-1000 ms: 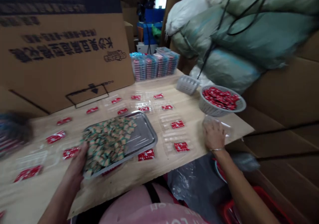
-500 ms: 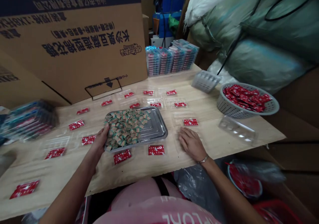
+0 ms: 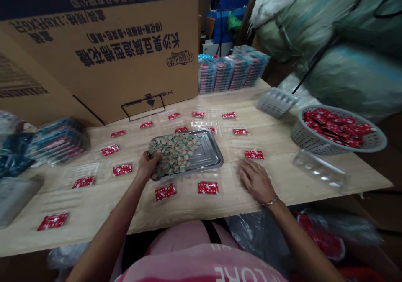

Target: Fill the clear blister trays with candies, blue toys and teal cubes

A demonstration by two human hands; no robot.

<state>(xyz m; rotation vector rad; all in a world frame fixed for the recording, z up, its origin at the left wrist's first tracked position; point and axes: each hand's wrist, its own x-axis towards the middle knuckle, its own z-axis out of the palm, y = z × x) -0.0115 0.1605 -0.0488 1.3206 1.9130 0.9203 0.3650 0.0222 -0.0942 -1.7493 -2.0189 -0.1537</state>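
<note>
My left hand is closed around the left end of a metal tray, with its thumb over the rim beside the contents. A heap of small tan-and-green squares covers the tray's left and middle. My right hand rests open, palm down, over a clear plastic blister tray, partly hiding it. Just beyond its fingers is a red printed packet in another clear tray. Two more red packets, one on the left and one on the right, lie before the metal tray.
A large cardboard box stands at the back left. Filled clear packs are stacked behind. To the right, a grey basket holds red packets, near an unfilled blister tray. More filled packs sit at left.
The view has shifted left, so things appear further right. The metal tray has moved slightly away from me with my left hand at it. My right hand stays over the blister tray.
</note>
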